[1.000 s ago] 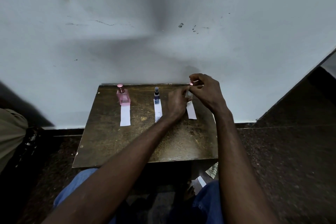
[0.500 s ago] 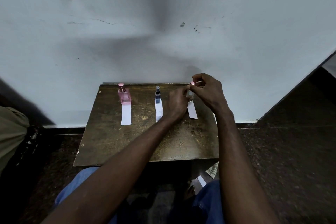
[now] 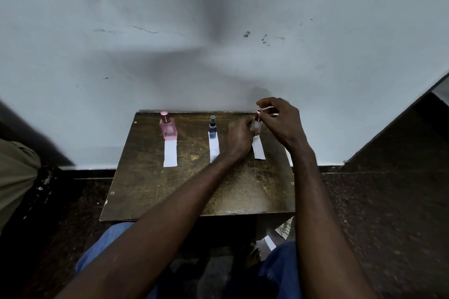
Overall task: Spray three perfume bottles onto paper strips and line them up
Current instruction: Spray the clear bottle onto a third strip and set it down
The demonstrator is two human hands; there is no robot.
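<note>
Three little perfume bottles sit in a row along the far edge of a scuffed brown table (image 3: 170, 196), right up against a pale wall (image 3: 218, 56), all in the middle of the frame. From the head view, the pink bottle (image 3: 167, 126) is the leftmost one, upright, with its base on the far end of a white paper strip (image 3: 170, 154) that runs back toward the camera. Just right of it is the blue bottle (image 3: 212, 128) with a dark sprayer top, also upright, on the far end of the middle strip (image 3: 214, 148). The near end of that strip is partly hidden by the left forearm. The clear bottle (image 3: 256, 126) is the rightmost one, and both hands are on it, close together. The left hand (image 3: 239, 137) grips its glass body from the left side, fingers wrapped round it. The right hand (image 3: 283, 124) comes in from the right with its fingers curled over the pinkish cap (image 3: 259, 111). Can't tell if it's pinching the cap or pressing down on it. The bottle is at the far end of the right strip (image 3: 258, 150), but the hands hide its base, so no idea if it's standing on the paper or held just off it. Lower in the frame there are blue jeans (image 3: 279, 272), a few paper scraps (image 3: 269, 243) on the dark floor under the table's near right corner, and some olive cloth (image 3: 14, 172) at the left edge.
</note>
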